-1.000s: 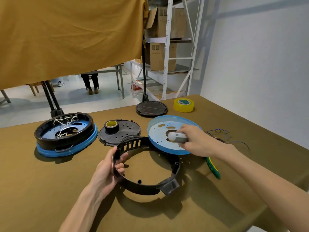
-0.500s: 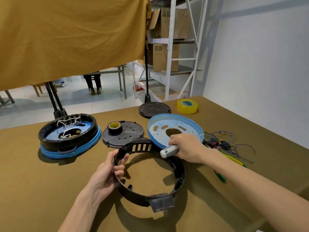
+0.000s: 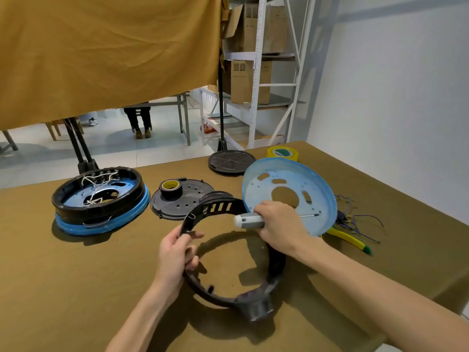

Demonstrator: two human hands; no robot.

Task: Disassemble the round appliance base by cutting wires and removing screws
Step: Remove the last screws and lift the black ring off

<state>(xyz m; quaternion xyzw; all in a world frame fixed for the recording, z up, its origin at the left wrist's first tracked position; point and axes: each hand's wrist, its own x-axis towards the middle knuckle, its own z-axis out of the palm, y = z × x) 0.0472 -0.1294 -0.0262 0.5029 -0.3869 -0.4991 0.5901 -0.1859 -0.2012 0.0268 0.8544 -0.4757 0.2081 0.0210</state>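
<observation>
Surface: olive-brown table [image 3: 76, 288] beside a white wall; a mustard curtain [image 3: 109, 54] hung behind, with metal shelving [image 3: 258, 72] holding cardboard boxes.
Black ring [image 3: 275, 265]: raised off the table and tilted, far edge higher, its boxy lug [image 3: 256, 307] pointing toward the camera.
Left hand [image 3: 175, 252]: fingers and thumb curled round the ring's left rim.
Right hand [image 3: 281, 226]: closed round the grey handle of a screwdriver [image 3: 250, 221]; long axis ran left to right, handle end left, thin shaft and tip right, across the blue pan.
Blue pan [image 3: 319, 189]: tipped up on edge behind the right hand, open face toward the camera.
Change: half a second before, the pan lay flat, the ring sat lower and the screwdriver's handle pointed down-left.
Second base [image 3: 101, 199]: black and blue, white wires inside, well left.
Surroundings: perforated black disc [image 3: 187, 201] carrying a black tape roll [image 3: 170, 188]; dark round lid [image 3: 232, 161] and yellow tape roll [image 3: 283, 153] farther back; loose wires [image 3: 355, 222] and a yellow-green handled tool [image 3: 351, 241] to the right, partly hidden by the pan.
</observation>
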